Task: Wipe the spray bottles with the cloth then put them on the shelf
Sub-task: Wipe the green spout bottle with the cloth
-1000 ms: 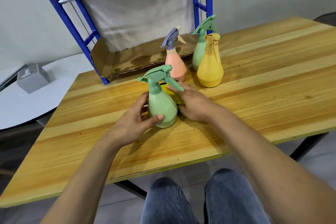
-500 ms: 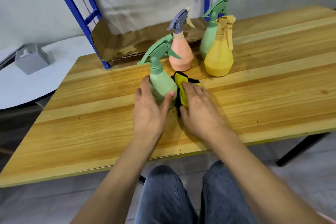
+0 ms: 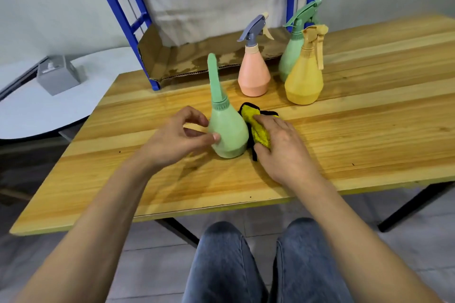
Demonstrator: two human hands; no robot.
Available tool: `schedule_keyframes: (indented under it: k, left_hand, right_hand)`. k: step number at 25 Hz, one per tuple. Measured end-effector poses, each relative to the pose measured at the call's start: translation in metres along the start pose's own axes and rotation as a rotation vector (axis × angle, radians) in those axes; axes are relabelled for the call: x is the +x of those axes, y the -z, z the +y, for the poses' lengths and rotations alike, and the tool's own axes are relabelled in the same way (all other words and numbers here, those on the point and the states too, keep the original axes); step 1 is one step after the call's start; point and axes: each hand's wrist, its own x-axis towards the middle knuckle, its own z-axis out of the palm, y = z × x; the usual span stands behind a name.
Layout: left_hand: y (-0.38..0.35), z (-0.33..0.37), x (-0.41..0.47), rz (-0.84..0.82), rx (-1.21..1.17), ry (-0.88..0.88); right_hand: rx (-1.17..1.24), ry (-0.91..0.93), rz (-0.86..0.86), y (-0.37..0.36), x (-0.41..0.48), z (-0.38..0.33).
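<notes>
— Right, item one?
— Green spray bottle (image 3: 229,130), upright on the wooden table (image 3: 369,135), near the front middle. Its nozzle head points away from the camera, so it reads as a tall narrow spike above the ribbed collar.
— Hands on it?
— Left hand (image 3: 177,140): fingers loosely curled, thumb tip touching the bottle's left flank low down, the other fingers bent and apart from it. A light steadying touch, not a full grasp. Right hand (image 3: 280,145): lies flat and half-curled over the yellow cloth (image 3: 256,125), pressing it against the bottle's right side; the thumb tucks under the cloth's lower edge.
— The cloth itself?
— Yellow pile, black trim, bunched between the right palm and the bottle, its far end resting on the table.
— Remaining stock?
— Three bottles standing farther back. Pink spray bottle (image 3: 253,74) with a grey trigger head, just behind the green one. Yellow spray bottle (image 3: 305,76) to its right, and a second green bottle (image 3: 293,54) directly behind the yellow, partly hidden by it.
— Shelf?
— Blue metal shelf frame (image 3: 118,7) at the table's far edge; its lowest level is lined with stained cardboard (image 3: 187,59) and holds no bottles.
— Anything else?
— Grey box (image 3: 57,74) on a round white table (image 3: 37,113) to the left. Person seated, knees in jeans (image 3: 221,265) below the table edge.
</notes>
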Motion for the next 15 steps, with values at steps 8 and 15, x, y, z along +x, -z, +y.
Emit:
schedule_keyframes:
  k: [8, 15]
  left_hand:
    - [0.003, 0.008, 0.013, -0.295, 0.195, -0.164]
    - [-0.049, 0.0, 0.011, 0.268, 0.318, -0.166]
  right_hand:
    - [-0.012, 0.059, -0.059, 0.004, 0.005, 0.007]
    - [-0.02, -0.025, 0.131, -0.018, -0.01, -0.011]
